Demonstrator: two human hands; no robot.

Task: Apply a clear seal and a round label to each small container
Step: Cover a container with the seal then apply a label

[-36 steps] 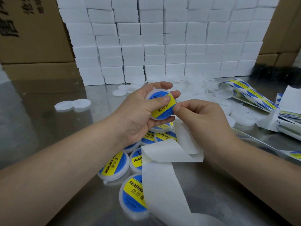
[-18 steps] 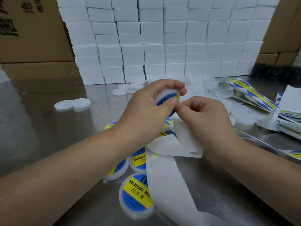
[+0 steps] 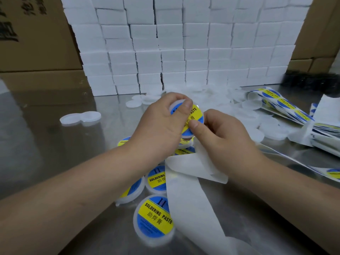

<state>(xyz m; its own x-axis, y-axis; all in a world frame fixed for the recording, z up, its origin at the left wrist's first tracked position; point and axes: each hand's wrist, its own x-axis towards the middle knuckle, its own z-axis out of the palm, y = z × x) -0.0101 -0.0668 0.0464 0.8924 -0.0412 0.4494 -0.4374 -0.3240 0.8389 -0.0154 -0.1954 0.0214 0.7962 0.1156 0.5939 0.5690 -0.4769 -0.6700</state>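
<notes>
At 10 o'clock, brown cardboard cartons (image 3: 33, 43) stand behind the steel table (image 3: 46, 153). At 9 o'clock I read two white lids (image 3: 81, 117) lying flat on the table, touching edge to edge. At 12 o'clock, stacked white boxes (image 3: 184, 43) form a wall along the far edge.

At centre, the left hand (image 3: 161, 126) grips the small container (image 3: 193, 115) above the table. Its fingers curl round the far rim and its thumb lies across the top of the blue-and-yellow round label. The face tilts toward the camera.

At 6 o'clock, below the left wrist, labelled containers (image 3: 155, 218) lie in a cluster on the table, faces up. A white backing strip (image 3: 187, 203) runs from the bottom edge up to the right hand and overlaps the right edge of the nearest one.

Just right of centre, the right hand (image 3: 224, 140) pinches the small container at its lower right rim, thumb tip pressed on the label and fingers curled underneath. I cannot tell whether those fingers also hold the strip.

At 2 o'clock, loose white lids (image 3: 266, 126) lie heaped on the table. At 3 o'clock, label sheets (image 3: 283, 107) carrying round blue-and-yellow labels are piled near the table edge.
</notes>
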